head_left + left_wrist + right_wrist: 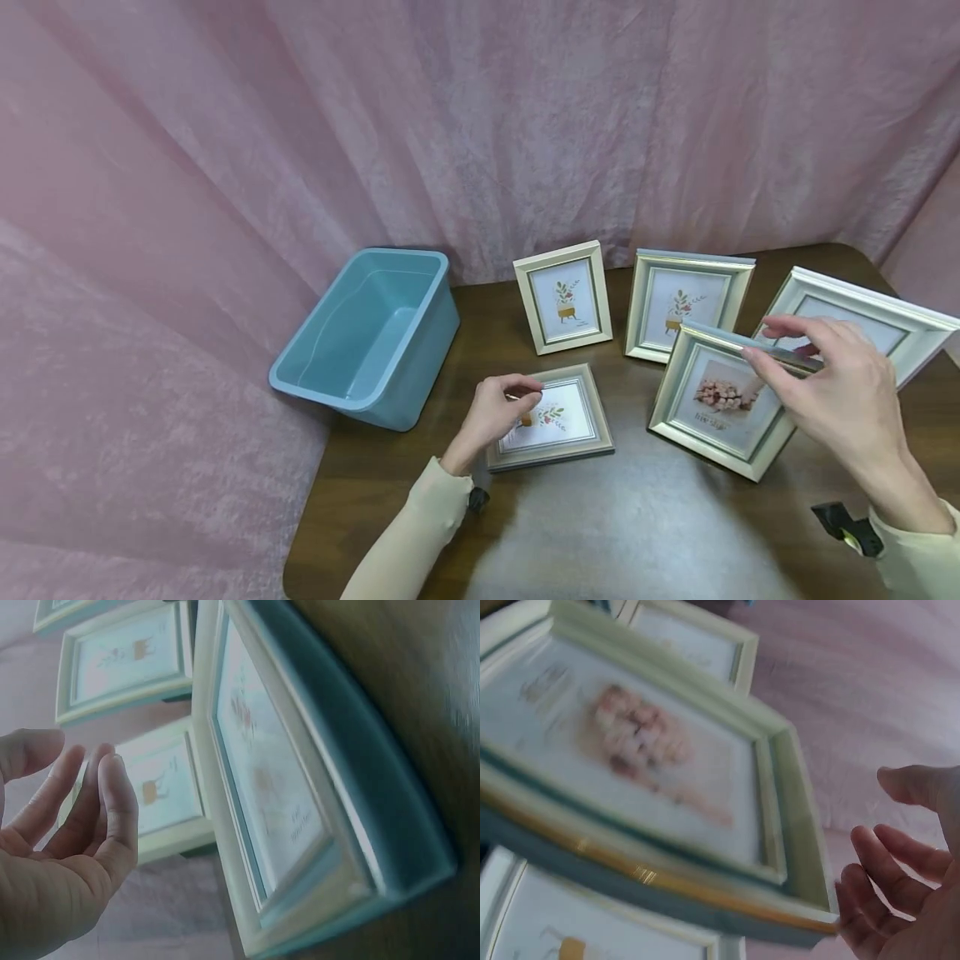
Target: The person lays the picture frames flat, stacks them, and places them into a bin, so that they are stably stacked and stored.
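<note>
A picture frame with a plant print lies flat on the table, and my left hand hovers over its left part. The thumb and fingers of that hand curve loosely and hold nothing; a gap shows between them in the left wrist view. At the right, a cream frame with a pink flower photo stands tilted back. My right hand is at its upper right corner, thumb and fingers spread apart. In the right wrist view nothing lies between them; whether a fingertip touches the corner I cannot tell.
Two frames with plant prints, one cream and one gold-edged, stand at the back. A larger white frame leans at the far right, partly behind my hand. Left stands a blue plastic bin. Pink curtain hangs behind the table.
</note>
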`<state>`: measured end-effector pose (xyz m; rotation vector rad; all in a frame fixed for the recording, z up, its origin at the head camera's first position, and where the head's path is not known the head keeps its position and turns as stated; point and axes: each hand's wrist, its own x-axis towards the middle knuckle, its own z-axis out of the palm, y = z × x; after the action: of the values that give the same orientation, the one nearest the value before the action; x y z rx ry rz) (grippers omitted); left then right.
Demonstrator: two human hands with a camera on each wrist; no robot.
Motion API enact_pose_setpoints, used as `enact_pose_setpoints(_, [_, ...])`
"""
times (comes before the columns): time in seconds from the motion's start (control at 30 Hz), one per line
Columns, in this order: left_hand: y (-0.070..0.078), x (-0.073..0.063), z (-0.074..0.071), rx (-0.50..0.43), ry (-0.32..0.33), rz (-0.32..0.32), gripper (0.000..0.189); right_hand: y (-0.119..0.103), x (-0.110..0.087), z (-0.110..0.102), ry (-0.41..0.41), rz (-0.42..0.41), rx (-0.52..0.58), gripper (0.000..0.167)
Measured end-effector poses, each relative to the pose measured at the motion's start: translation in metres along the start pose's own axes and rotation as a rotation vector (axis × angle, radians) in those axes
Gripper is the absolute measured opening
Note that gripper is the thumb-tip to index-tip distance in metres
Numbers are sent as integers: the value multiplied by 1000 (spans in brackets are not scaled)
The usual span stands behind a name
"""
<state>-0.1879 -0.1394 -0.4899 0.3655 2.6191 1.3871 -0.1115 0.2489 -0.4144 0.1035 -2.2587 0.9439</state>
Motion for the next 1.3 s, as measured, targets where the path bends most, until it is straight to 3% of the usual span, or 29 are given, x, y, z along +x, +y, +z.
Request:
enact_pose_setpoints(0.1, [5,-4,5,-34,-6,4,16,12,1,-1,-30,3,0,47])
enact_pose_setpoints(0.4, [9,-12,10,-90,-32,20,18,39,-4,-14,-274,201,-21,56])
enact_pose_setpoints(0.73, [3,-17,15,-147,-75,-32,20,52,-4,-18,-397,224,-78,39])
enact_pose_setpoints(1.0, [4,-20,18,-169,-116,-37,21,51,-9,-16,-386,244,-49,37])
enact_pose_setpoints(1.3, [5,-21,23,-277,-140,-50,25,49,-9,-16,-307,298,25,38])
